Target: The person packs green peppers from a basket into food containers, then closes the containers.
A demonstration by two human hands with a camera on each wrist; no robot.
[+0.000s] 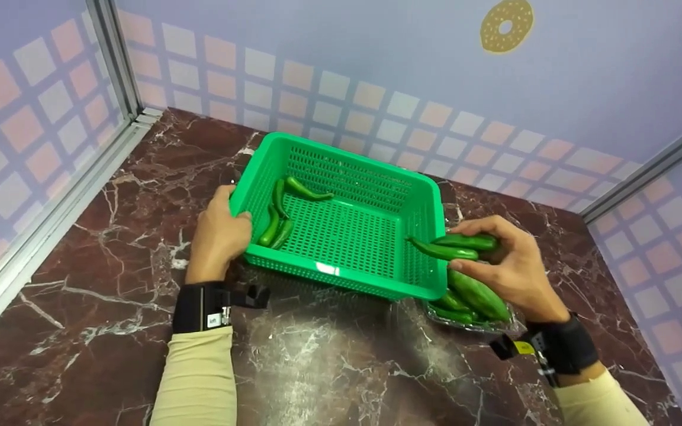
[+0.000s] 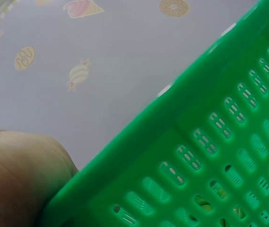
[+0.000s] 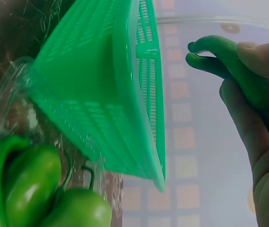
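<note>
A green plastic basket [image 1: 347, 236] with slotted walls stands on the table, tilted a little. My left hand [image 1: 219, 236] grips its left rim, thumb over the edge; in the left wrist view the hand is mostly cut off beside the rim [image 2: 120, 142]. Several green chili peppers [image 1: 308, 190] lie inside at the left end. Over the right rim, my right hand [image 1: 521, 272] pinches two green chili peppers [image 1: 444, 252] between thumb and fingers, their tips pointing into the basket. Below that hand sit more green peppers [image 3: 32, 184] in a clear plastic tray [image 1: 465, 323], partly hidden.
The table [image 1: 128, 367] has a dark red marble pattern with white veins. Behind the basket rises a lilac wall panel [image 1: 376, 53] with a tile print. Side panels close in at left and right, with a metal frame post [image 1: 115, 59] in the left corner.
</note>
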